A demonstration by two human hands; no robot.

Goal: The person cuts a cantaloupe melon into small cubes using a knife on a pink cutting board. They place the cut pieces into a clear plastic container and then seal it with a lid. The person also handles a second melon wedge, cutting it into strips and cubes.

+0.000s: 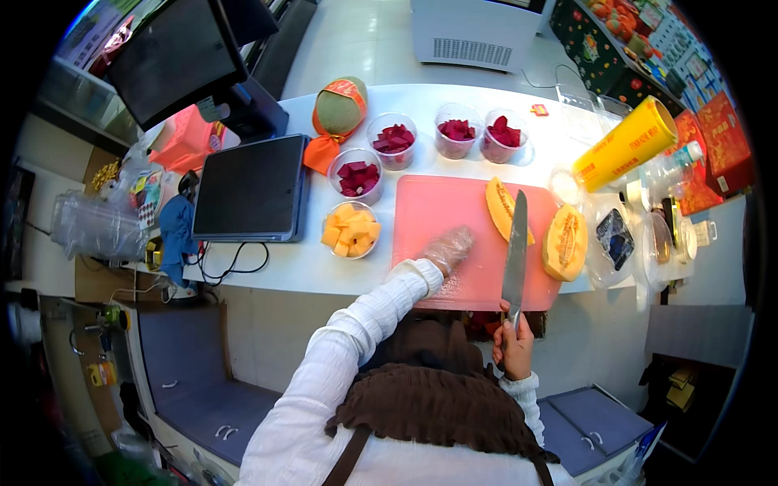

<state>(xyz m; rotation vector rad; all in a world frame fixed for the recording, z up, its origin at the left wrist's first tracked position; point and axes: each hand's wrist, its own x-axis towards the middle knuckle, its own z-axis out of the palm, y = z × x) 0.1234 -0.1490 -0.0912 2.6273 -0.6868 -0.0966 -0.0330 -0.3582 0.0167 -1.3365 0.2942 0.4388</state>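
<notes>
A large kitchen knife (515, 255) points away from me, its handle in my right hand (514, 347) at the counter's front edge. The blade lies over the pink cutting board (425, 212), across the lower end of an orange-fleshed melon wedge (506, 209). My left hand (448, 248), in a clear plastic glove, is over the board left of the wedge. Its fingers look bunched, and the palm side is hidden. A larger cut melon piece (565, 244), seeds showing, rests at the board's right edge. Left of the board stands a clear cup of melon cubes (351, 231).
Several clear cups of red fruit cubes (394, 141) stand behind the board. A whole melon (341, 106) with an orange wrap is at the back left, near a black-screened tablet (249, 188). On the right are a yellow roll (626, 144) and clear plastic containers (614, 243).
</notes>
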